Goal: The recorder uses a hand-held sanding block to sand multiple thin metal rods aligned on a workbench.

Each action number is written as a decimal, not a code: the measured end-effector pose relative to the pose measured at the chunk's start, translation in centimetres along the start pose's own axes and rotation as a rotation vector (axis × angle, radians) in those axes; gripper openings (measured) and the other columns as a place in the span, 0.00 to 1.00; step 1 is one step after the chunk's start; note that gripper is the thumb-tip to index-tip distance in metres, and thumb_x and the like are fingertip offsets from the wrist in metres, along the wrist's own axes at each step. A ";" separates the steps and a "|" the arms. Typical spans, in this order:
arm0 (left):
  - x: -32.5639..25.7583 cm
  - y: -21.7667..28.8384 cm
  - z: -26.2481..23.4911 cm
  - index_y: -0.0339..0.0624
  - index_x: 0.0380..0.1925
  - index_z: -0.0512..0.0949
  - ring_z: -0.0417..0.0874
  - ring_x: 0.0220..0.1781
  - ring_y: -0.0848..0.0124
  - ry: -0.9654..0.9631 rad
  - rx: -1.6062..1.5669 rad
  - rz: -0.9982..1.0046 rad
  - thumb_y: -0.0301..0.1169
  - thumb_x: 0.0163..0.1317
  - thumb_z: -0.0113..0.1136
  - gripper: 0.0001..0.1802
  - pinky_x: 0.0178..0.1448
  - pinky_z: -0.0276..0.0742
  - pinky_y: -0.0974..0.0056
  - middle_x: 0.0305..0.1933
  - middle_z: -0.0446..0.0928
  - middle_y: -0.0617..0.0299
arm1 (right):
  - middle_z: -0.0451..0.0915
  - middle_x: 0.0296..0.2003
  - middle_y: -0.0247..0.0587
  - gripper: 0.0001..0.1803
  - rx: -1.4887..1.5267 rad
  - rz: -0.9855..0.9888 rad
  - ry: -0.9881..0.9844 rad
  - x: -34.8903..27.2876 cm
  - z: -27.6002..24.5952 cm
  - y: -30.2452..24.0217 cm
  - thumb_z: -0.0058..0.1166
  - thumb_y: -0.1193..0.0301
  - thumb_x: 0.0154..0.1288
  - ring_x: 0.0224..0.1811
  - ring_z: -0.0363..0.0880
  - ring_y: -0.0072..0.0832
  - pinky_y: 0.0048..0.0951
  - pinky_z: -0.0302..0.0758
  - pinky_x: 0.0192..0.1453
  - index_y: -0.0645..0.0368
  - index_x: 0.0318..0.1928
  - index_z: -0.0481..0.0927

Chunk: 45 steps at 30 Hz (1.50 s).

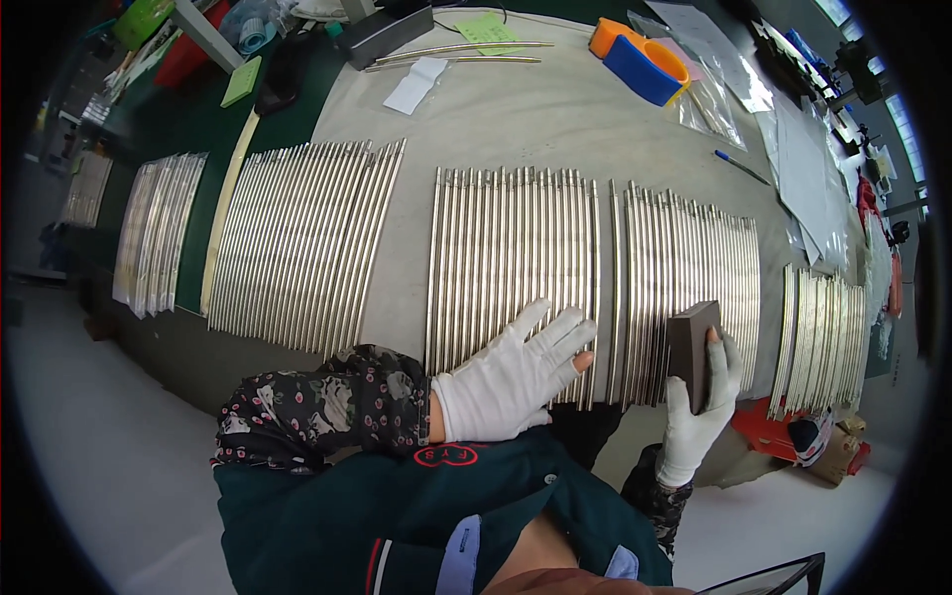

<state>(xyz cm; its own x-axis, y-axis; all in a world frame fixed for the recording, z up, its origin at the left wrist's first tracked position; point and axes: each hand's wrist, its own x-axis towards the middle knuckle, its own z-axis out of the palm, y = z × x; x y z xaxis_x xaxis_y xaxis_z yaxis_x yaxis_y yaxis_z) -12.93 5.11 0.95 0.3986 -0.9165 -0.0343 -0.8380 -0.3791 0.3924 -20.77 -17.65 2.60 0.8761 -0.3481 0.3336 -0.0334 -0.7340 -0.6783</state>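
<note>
Left hand (511,372) lay flat, fingers spread, on middle rod row (511,268) at lower centre | right hand (699,407) gripped dark block (691,352), pressed on right rod row (689,288) at lower right | grey table (535,119) beneath

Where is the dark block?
In the head view, the dark block is on the right side, held in the right hand against a row of shiny metal rods on the table.
</note>
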 end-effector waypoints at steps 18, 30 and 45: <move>-4.7 -4.2 -1.4 0.43 0.62 0.65 0.57 0.72 0.50 0.094 -0.049 -0.014 0.55 0.45 0.66 0.46 0.73 0.46 0.40 0.69 0.59 0.45 | 0.65 0.57 0.55 0.33 -0.124 -0.066 -0.090 1.9 1.4 -3.2 0.60 0.74 0.44 0.57 0.69 0.46 0.40 0.68 0.61 0.56 0.58 0.74; -4.2 -4.0 -1.6 0.37 0.59 0.70 0.57 0.72 0.51 0.125 -0.049 -0.037 0.55 0.48 0.62 0.42 0.72 0.46 0.41 0.67 0.61 0.45 | 0.74 0.43 0.57 0.28 -0.496 -0.412 -0.131 7.9 13.3 -9.9 0.63 0.60 0.50 0.43 0.75 0.45 0.40 0.75 0.42 0.57 0.52 0.78; -4.5 -4.1 -0.7 0.35 0.59 0.69 0.56 0.72 0.51 0.185 -0.092 -0.048 0.55 0.48 0.62 0.43 0.73 0.44 0.40 0.66 0.61 0.42 | 0.73 0.45 0.59 0.27 -0.465 -0.421 -0.193 8.8 13.1 -10.6 0.63 0.63 0.49 0.47 0.73 0.47 0.41 0.73 0.50 0.58 0.52 0.79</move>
<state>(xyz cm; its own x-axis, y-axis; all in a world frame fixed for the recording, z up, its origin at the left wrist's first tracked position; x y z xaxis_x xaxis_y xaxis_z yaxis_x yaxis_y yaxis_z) -11.05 10.89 0.16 0.5054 -0.8557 0.1109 -0.7826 -0.4005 0.4766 -6.38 -5.34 4.12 0.9289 0.1034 0.3556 0.1647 -0.9754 -0.1468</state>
